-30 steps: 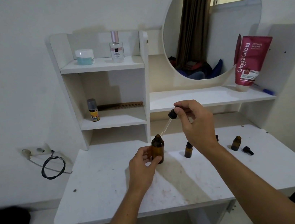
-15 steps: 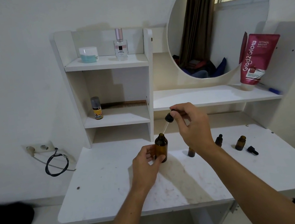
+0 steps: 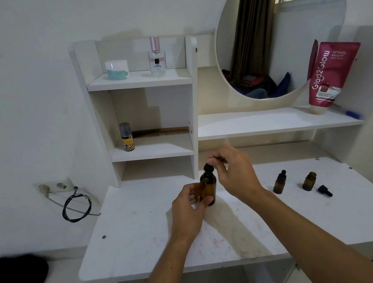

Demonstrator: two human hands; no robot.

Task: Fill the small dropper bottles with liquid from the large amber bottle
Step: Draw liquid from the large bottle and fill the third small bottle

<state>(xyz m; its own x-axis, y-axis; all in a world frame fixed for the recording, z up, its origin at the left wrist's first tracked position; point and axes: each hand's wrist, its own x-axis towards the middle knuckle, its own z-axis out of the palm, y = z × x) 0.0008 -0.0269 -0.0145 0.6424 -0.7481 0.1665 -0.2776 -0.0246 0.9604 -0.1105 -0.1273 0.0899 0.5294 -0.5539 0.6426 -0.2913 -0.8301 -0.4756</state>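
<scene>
Dropper (image 3: pixel 209 168), lifted clear and tilted a second ago, now sits down in the neck of the large amber bottle (image 3: pixel 208 189). Right hand (image 3: pixel 235 172) pinches the dropper's black bulb from above, fingertips closed round it. Left hand (image 3: pixel 190 209) wraps the bottle's lower body, steadying it upright on the white surface (image 3: pixel 147 242). Likely drawing a fresh load of liquid, so another transfer should follow. To the right, well apart from the hands: one small dropper bottle (image 3: pixel 280 182) capped, an open small bottle (image 3: pixel 309 181) beside it, and its loose cap (image 3: pixel 325 191) lying just right of that. The open one looks the probable next target. Room: white shelf unit behind with jar, perfume, small can, comb; round mirror (image 3: pixel 282 27); pink tube (image 3: pixel 332 72) on the long shelf; wall socket and coiled cable at left.
</scene>
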